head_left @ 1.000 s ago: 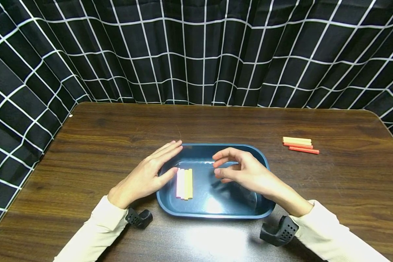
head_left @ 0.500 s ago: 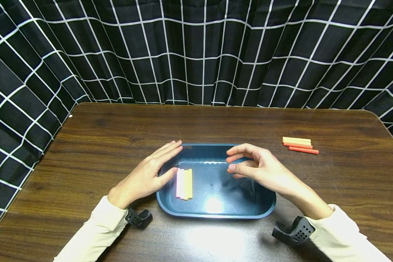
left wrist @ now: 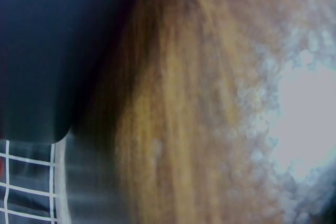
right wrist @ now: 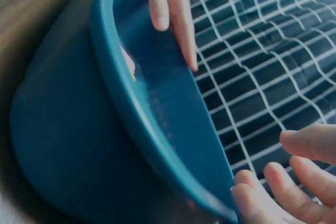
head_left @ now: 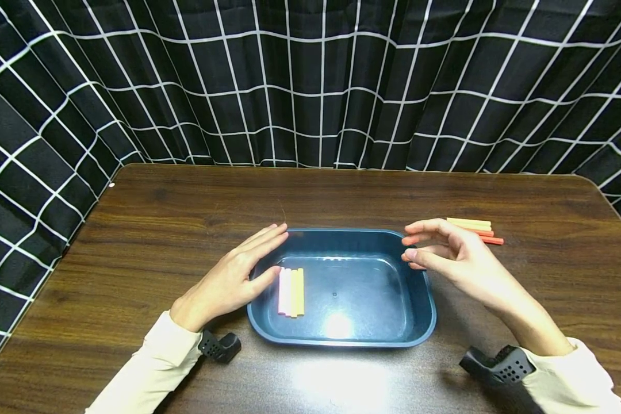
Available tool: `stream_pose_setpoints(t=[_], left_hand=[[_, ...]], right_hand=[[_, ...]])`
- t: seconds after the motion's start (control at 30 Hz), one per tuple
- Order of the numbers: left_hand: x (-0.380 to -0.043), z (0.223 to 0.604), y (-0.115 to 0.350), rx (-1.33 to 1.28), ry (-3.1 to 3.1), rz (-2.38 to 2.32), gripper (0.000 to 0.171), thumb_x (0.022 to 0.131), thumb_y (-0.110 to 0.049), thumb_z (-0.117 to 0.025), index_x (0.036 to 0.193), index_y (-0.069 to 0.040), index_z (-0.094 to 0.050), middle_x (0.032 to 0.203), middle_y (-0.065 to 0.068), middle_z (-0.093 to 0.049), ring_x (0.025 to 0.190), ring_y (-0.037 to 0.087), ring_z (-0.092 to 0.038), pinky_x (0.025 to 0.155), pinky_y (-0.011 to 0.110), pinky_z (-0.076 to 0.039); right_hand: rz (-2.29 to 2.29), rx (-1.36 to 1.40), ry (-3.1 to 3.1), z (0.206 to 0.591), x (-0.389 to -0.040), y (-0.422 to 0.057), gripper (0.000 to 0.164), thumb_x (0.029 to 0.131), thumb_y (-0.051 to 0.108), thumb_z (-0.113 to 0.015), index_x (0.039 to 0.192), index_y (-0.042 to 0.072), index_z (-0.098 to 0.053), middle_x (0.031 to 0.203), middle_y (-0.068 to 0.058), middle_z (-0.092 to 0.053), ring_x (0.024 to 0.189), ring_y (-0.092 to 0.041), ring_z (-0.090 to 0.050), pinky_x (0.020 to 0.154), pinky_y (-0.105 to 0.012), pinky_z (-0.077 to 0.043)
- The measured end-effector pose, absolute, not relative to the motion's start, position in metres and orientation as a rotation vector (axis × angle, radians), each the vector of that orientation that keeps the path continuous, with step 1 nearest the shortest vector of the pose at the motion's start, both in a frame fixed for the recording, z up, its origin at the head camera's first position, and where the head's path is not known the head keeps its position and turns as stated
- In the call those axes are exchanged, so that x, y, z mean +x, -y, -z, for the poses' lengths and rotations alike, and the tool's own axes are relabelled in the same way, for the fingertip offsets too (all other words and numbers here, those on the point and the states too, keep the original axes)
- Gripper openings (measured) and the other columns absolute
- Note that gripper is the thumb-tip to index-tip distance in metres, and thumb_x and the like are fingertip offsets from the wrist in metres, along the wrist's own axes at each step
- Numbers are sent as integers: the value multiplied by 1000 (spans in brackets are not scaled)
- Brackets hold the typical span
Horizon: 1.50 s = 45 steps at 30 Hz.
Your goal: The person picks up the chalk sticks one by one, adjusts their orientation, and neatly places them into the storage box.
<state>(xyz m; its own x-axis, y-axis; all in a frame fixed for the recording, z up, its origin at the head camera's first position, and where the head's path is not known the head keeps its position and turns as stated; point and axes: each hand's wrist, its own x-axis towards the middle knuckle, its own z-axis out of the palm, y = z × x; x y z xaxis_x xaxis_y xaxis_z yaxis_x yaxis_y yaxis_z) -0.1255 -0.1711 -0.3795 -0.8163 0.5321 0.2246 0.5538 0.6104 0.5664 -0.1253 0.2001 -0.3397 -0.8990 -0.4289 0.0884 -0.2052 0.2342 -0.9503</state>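
A blue plastic tub (head_left: 362, 299) stands in the middle of the table. My left hand (head_left: 235, 276) rests along its left rim with fingers extended. Beside that thumb, on the tub's floor, several chalk sticks (head_left: 292, 293) in pink, white and yellow lie side by side. Over the tub's far right corner hovers my right hand (head_left: 455, 256), its fingers loosely bent and nothing between them. Behind it, partly covered, a small group of yellow and red-orange chalk sticks (head_left: 470, 222) lies on the table. The right wrist view shows the right fingers (right wrist: 289, 198) near the tub's rim (right wrist: 105, 40).
The wooden table (head_left: 186, 195) reaches back to a black curtain (head_left: 310, 86) with a white grid. Both wrists wear black camera mounts, the right one (head_left: 497, 368) low over the table. The left wrist view is mostly blurred table surface.
My right hand has moved right, from above the tub's middle to its far right corner, and now overlaps the chalk outside the tub. The left hand has stayed still.
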Motion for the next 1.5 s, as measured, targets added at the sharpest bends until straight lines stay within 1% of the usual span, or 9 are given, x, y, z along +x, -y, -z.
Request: stream_pose_setpoints(t=[0.07,0.5,0.67,0.87,0.93,1.07,1.17,1.37,1.5], left_hand=[[-125,379,171,-939,2789,999,55,96,-20,-62,148,-6,-46,159,5,-39,150,24,-31,121,46,-30],[-126,380,173,-961,2771,1005,56,96,-19,-63,148,-6,-46,158,7,-40,150,27,-33,122,46,-29],[-125,381,174,-948,2778,994,56,96,-19,-63,148,-6,-46,158,7,-40,149,28,-33,122,47,-30],[-126,381,173,-950,2777,982,57,96,-21,-62,148,-7,-45,159,5,-39,150,27,-32,122,46,-30],[-126,381,172,-957,2773,985,56,96,-21,-62,148,-7,-46,159,6,-39,150,26,-32,122,46,-29],[-127,381,173,-970,2764,998,56,96,-20,-62,147,-5,-46,158,7,-40,150,28,-33,123,45,-28],[-127,381,173,-965,2772,1001,55,96,-19,-62,147,-5,-46,159,5,-39,150,28,-32,123,46,-28],[-126,381,174,-952,2779,1007,55,96,-20,-62,147,-6,-46,159,6,-40,150,27,-32,123,46,-28],[-126,381,173,-954,2771,999,55,97,-20,-62,147,-6,-47,158,7,-40,150,26,-32,122,46,-29]], right_hand=[[1759,-610,-2301,342,-126,-207,35,96,-7,-56,124,14,-55,112,7,-70,95,-8,-74,79,-21,-60],[1566,-507,-2650,344,-134,-250,40,91,-5,-65,120,22,-61,109,22,-69,89,4,-70,74,-13,-57],[1387,-540,-2778,350,-141,-263,34,90,1,-68,120,16,-63,110,34,-65,93,13,-66,74,-5,-51],[1181,-501,-2940,355,-146,-282,29,89,4,-71,117,2,-65,96,38,-61,81,15,-63,66,-4,-46],[1105,-463,-2988,357,-147,-288,30,88,5,-72,117,1,-66,93,35,-61,78,17,-60,64,-5,-44],[922,-479,-3112,364,-151,-295,27,84,4,-75,110,0,-69,90,2,-74,78,22,-50,63,-4,-42],[765,-559,-3215,371,-154,-298,26,79,1,-78,105,0,-71,94,-20,-72,80,20,-48,64,-7,-41],[614,-613,-3274,384,-158,-303,31,77,2,-79,107,1,-71,97,-20,-71,85,-17,-60,70,-24,-40],[622,-638,-3268,390,-161,-306,31,78,3,-79,107,1,-71,99,-19,-70,89,-6,-56,73,-28,-40]])
